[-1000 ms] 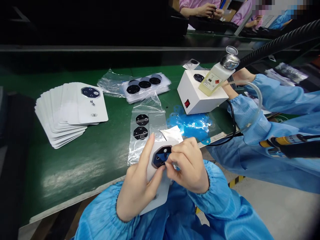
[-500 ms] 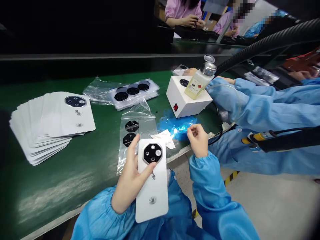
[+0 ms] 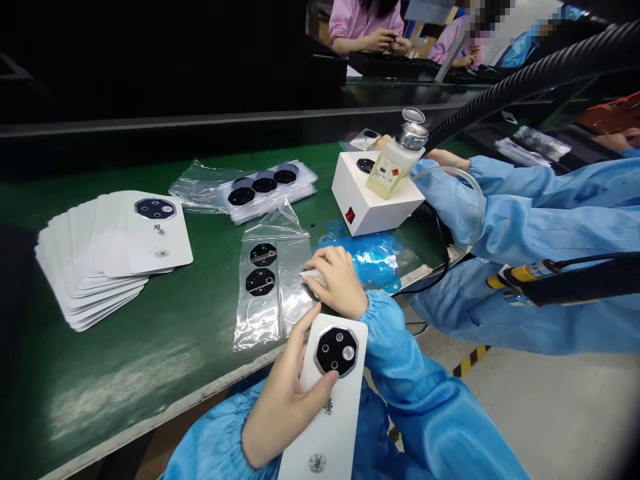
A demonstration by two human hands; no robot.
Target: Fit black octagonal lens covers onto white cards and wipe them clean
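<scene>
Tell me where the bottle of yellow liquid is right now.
In the head view, the bottle is on top of the white box, right of centre, just beyond the blue film scraps on the green table.

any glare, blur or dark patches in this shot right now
Head view: a pale streak of glare on the green tabletop; head view: bright reflections on the blue film scraps; head view: the upper left sinks to near black, and a patch at the top right is pixelated; head view: the white phone back panel in the left hand looks fairly clear.
</scene>
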